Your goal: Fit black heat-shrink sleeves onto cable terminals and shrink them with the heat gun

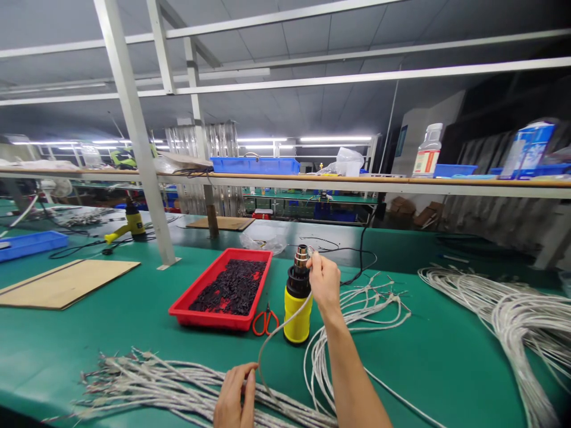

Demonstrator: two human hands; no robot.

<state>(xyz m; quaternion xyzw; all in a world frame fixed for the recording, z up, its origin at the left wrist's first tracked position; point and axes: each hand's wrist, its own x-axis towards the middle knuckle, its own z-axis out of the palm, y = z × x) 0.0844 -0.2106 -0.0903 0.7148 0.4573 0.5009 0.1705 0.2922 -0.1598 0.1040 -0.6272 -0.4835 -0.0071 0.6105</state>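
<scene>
A yellow and black heat gun [298, 299] stands upright on the green bench, nozzle up. My right hand [324, 282] is closed in a pinch on the end of a white wire [277, 331], holding it right at the metal nozzle. The wire curves down to my left hand [234, 397] at the near edge, whose fingers are pressed together on it. A bundle of white wires [169, 386] with frayed ends lies under my left hand.
A red tray [191, 307] of small dark pieces sits left of the heat gun, with orange-handled scissors [264, 321] beside it. More white wire coils [513, 315] lie to the right. A wooden board [62, 283], a blue bin [31, 244] and a second heat gun [129, 226] are at the left.
</scene>
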